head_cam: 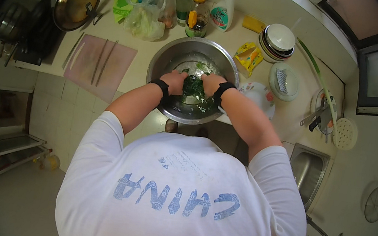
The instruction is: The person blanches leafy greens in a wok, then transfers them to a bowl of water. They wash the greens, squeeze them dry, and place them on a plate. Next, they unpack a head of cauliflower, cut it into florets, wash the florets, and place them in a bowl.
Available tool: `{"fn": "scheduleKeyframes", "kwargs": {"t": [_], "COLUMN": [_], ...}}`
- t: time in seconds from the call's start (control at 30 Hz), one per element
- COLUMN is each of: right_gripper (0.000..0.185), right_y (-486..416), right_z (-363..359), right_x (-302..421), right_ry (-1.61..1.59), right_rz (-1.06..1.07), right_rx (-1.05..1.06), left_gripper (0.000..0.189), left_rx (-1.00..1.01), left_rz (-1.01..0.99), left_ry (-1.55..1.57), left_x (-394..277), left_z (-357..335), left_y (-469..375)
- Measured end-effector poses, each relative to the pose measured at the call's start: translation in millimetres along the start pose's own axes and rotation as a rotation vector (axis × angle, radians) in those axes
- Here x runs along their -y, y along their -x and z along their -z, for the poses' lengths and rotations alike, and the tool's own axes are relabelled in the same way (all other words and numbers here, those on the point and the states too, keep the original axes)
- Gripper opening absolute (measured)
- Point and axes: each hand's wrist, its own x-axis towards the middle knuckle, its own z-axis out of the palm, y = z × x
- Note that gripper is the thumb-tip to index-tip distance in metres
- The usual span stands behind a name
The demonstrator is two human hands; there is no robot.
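Note:
A wide stainless steel basin (pixel 169 51) stands at the front edge of the counter before me, with water in its bottom. Dark green leafy vegetables (pixel 194 87) lie wet in the middle of it, and a few loose leaves float about. My left hand (pixel 174 81) grips the greens from the left side, its fingers curled down and partly hidden. Opposite it, my right hand (pixel 212 83) holds the right side of the same clump, with green bits showing past the fingers. Each wrist wears a black band.
Left of the basin, chopsticks (pixel 106 64) and a pink cutting board (pixel 121 59) lie near a knife. Bottles, a spray bottle (pixel 222 13) and plastic bags (pixel 146 23) stand behind. To the right are a floral plate (pixel 261 99), stacked bowls (pixel 280 38), a yellow packet (pixel 248 58) and a sink (pixel 307 173).

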Motion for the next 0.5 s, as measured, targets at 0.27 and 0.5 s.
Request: {"fn": "scheduleKeyframes", "kwargs": {"t": [0.27,0.5], "right_gripper": [0.05,0.057], "right_y": [-1.8,20.4], "right_z": [12.1,81.5], "right_x": [14.2,18.5], "right_ry": [-0.554,-1.117], "right_rz": [-0.009,0.15], "right_rx": [0.032,0.05], "left_gripper": [0.098,0.095], "left_rx": [-0.061,-0.469], "left_rz": [-0.092,-0.221], "left_ry": [0.686,0.619], "left_x": [2.9,-9.9], "left_z": [-8.4,43.4], "left_y": [-8.2,22.8]}}
